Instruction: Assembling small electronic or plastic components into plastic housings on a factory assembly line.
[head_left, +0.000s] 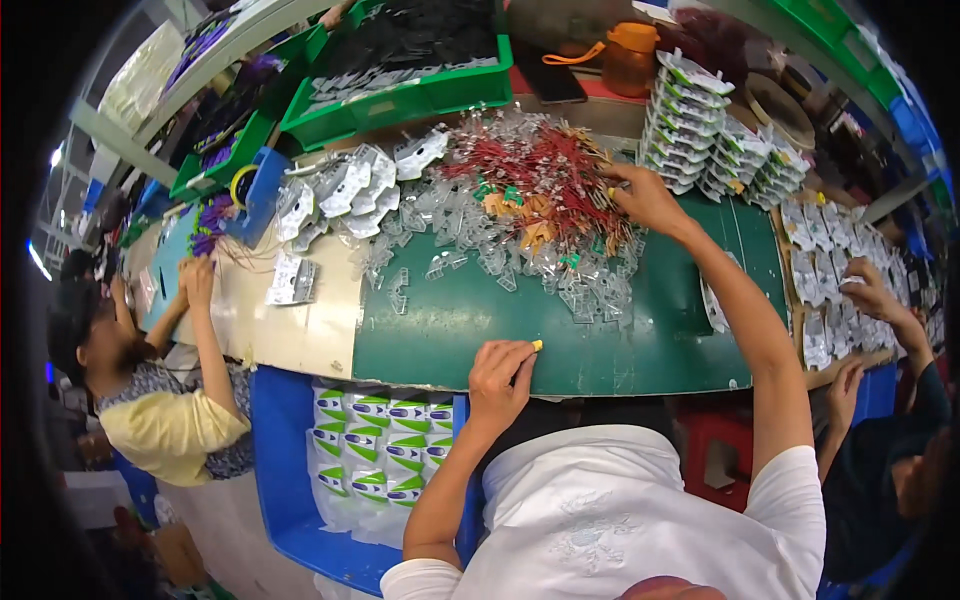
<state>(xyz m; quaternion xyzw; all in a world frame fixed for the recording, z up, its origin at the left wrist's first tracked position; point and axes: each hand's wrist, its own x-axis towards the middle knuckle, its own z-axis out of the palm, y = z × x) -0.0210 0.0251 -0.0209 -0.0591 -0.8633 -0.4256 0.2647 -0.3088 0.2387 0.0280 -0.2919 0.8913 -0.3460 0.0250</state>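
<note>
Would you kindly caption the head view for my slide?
Right hand at red wire pile, left hand at edge of green worktop.

The flat green-and-cream workbench [450,355] carries a tangled heap of thin red wires [550,165], small clear plastic pieces [597,297] and piled, curved white plastic shells [348,187].

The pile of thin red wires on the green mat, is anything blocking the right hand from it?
Nothing visible does: the right hand has its fingers right at the right edge of the pile of thin red wires.
</note>
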